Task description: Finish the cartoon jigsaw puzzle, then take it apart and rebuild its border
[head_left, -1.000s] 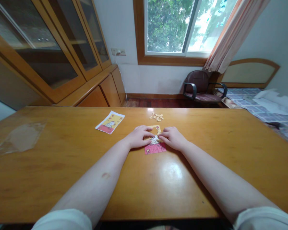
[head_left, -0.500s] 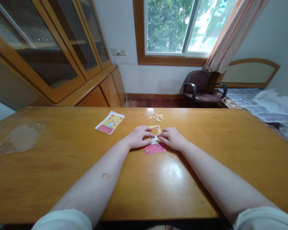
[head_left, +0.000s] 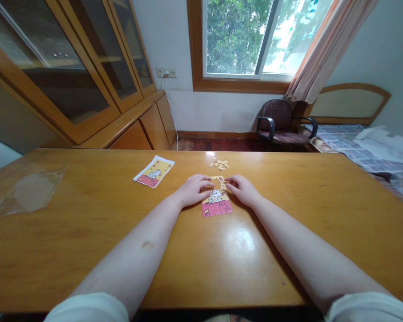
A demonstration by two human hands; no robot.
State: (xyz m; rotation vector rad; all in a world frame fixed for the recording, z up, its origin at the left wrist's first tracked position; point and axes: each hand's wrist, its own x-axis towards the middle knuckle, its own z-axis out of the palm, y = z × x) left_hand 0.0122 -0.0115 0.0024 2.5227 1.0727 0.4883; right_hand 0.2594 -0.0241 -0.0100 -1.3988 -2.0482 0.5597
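A small jigsaw puzzle, yellow above and pink below with a white animal in the middle, lies on the wooden table. My left hand rests at its upper left edge, fingers curled and pressed on the pieces. At the upper right edge my right hand has its fingertips pinched on the top pieces. Whether either hand holds a loose piece is too small to see. A little heap of loose puzzle pieces lies just beyond the puzzle.
A printed picture card with the same design lies to the left. A clear plastic bag is at the far left of the table. Beyond stand a glass-door cabinet, an armchair and a bed.
Both hands have shifted up toward the puzzle's top edge, uncovering the white animal in the middle. The right hand moved slightly away to the right.
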